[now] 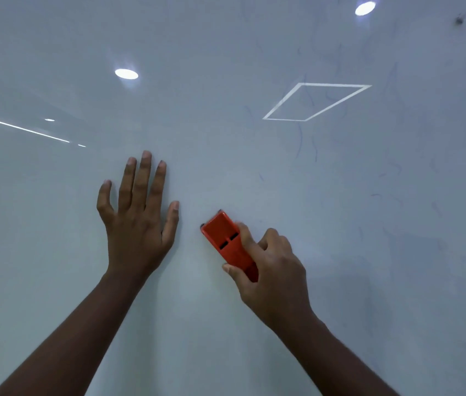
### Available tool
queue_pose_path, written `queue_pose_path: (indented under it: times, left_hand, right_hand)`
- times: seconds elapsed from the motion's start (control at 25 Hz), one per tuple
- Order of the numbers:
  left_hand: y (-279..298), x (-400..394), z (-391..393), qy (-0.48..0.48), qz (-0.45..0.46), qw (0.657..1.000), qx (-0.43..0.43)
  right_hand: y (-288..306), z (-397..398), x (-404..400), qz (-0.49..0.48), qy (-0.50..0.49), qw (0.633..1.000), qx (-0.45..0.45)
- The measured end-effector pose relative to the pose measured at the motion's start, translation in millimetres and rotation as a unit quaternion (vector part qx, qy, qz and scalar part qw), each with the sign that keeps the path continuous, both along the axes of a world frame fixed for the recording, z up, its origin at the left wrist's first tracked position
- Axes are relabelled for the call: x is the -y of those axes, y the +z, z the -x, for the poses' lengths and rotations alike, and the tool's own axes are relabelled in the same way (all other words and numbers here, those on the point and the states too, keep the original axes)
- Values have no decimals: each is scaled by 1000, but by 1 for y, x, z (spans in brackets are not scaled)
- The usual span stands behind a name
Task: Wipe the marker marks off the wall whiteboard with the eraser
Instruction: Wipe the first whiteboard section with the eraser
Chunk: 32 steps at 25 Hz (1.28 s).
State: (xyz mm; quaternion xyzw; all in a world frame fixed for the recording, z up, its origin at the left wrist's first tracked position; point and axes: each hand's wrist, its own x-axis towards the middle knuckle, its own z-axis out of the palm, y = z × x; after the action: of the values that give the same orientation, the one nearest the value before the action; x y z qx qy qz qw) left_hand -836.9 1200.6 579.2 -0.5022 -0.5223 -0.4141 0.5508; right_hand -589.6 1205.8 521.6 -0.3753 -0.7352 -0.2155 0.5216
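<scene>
Right hand (272,270) grips the orange plastic eraser (227,244) against the glossy white wall whiteboard (54,224); left hand (137,212) rests flat, fingers straight. Looks mostly done, faint blue marker streaks (300,144) remain upper right

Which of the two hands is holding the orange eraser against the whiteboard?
The right hand grips the orange plastic eraser on the pale glossy whiteboard. The left hand holds nothing, fingers straight and spread on the board.
</scene>
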Motion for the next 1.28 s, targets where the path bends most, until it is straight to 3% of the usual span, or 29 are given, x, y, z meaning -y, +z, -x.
queue_pose_path:
  times: [0.16,0.44,0.64,0.76,1.04,1.2,1.28]
  left_hand:
    - [0,-1,1,-7,-13,1000,-9]
    - [0,-3,1,-7,-33,999,-11]
    - [20,0,6,-4,-53,998,-21]
    - [48,1,11,1,-59,998,-26]
    - [68,-6,10,9,-41,999,-23]
    - [69,-7,12,-3,-40,999,-13]
    - [68,-8,12,-5,-47,999,-18]
  right_hand:
    - [32,-21,-10,-9,-19,1000,-21]
    - [89,-119,-52,78,-18,962,-260]
    - [111,-130,-56,71,-34,952,-297]
    - [129,-91,-42,36,-19,965,-257]
    - [118,15,-13,-70,8,998,0]
    - [141,-1,-21,-84,3,996,14]
    - [163,-17,-28,-79,-3,997,-21]
